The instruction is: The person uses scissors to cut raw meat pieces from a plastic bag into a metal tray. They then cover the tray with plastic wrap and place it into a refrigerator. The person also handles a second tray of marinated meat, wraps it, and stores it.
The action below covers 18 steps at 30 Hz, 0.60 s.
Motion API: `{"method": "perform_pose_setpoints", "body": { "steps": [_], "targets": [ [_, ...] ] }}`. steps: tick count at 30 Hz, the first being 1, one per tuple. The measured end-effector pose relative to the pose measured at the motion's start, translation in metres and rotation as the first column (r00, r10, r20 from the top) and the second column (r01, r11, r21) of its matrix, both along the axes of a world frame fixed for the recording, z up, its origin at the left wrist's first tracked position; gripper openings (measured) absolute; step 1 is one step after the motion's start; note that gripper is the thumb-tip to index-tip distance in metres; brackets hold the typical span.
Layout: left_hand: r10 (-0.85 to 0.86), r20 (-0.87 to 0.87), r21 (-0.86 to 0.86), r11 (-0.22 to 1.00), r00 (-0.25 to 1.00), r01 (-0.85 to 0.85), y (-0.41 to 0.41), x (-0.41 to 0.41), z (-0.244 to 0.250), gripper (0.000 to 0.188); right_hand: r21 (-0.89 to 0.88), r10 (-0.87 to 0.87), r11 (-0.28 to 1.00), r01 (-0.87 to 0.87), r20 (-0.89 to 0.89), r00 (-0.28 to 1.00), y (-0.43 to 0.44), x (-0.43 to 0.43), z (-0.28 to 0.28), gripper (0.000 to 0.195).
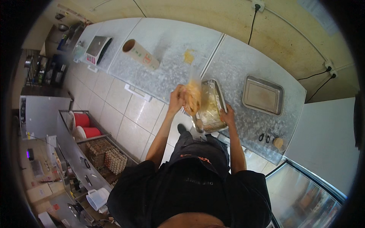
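My left hand grips a clear plastic bag with orange-yellow food inside, held over the left side of a metal baking tray. What looks like a spoon hangs at the bag's lower end, over the tray's near left corner; what holds it is hidden. The tray is lined with clear film and has pale yellowish food in it. It lies at the near edge of the worktop. My right hand holds the tray's right rim, fingers partly over the edge.
On the worktop lie a cardboard-cored roll, a kitchen scale, a yellow smear, an empty metal tray, scissors and a small round container. Egg trays stand behind at left. A glass-topped case is at right.
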<state>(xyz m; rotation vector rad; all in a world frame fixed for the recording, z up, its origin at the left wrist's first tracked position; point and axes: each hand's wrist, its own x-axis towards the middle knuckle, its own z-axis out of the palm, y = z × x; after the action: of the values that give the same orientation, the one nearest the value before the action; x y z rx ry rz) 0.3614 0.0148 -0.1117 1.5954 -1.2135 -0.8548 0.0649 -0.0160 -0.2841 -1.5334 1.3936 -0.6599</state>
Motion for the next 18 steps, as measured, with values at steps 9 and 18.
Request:
{"method": "perform_pose_setpoints", "body": {
  "steps": [9, 18],
  "targets": [
    [-0.149, 0.363, -0.098, 0.976, 0.92, 0.196, -0.099, 0.115, 0.0, 0.025, -0.387, -0.283, 0.912, 0.135, -0.356, 0.891, -0.048, 0.068, 0.022, 0.041],
    [-0.384, 0.555, 0.001, 0.887, 0.737, 0.461, -0.12, 0.079, -0.065, 0.068, -0.319, -0.409, 0.896, 0.308, -0.323, 0.853, -0.085, 0.177, 0.028, 0.029]
  ]
}}
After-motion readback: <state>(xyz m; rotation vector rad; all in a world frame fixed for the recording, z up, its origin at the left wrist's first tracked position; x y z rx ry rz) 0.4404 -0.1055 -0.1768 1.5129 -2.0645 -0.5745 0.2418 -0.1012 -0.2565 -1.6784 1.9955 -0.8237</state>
